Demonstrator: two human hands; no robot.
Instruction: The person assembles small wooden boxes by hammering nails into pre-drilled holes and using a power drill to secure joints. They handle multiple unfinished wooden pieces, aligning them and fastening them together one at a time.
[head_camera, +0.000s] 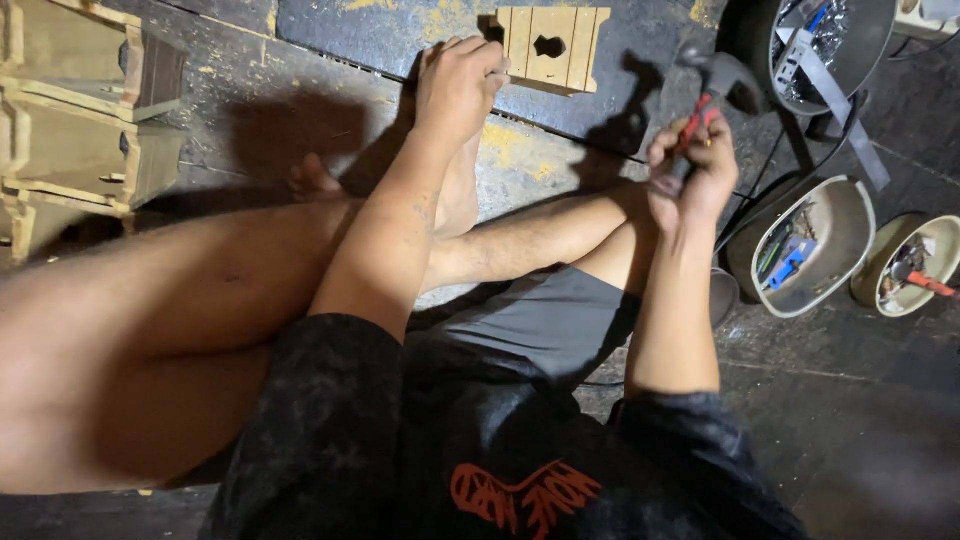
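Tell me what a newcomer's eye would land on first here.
Probably the hammer, raised at upper right in the right hand, its grip closed round the red and black handle. Next, the left hand reaching forward to a small slatted wooden panel lying on the dark floor at top centre. Pale tubs of tools sit at the right.

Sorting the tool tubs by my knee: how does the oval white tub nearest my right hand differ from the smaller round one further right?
The oval white tub is larger and elongated; the small round cream tub is smaller and rounder. The oval white tub holds blue and green items, the small round cream tub a red-handled item. The oval one lies nearer the right hand, the round one at the picture's edge. Both sit open on the dark floor.
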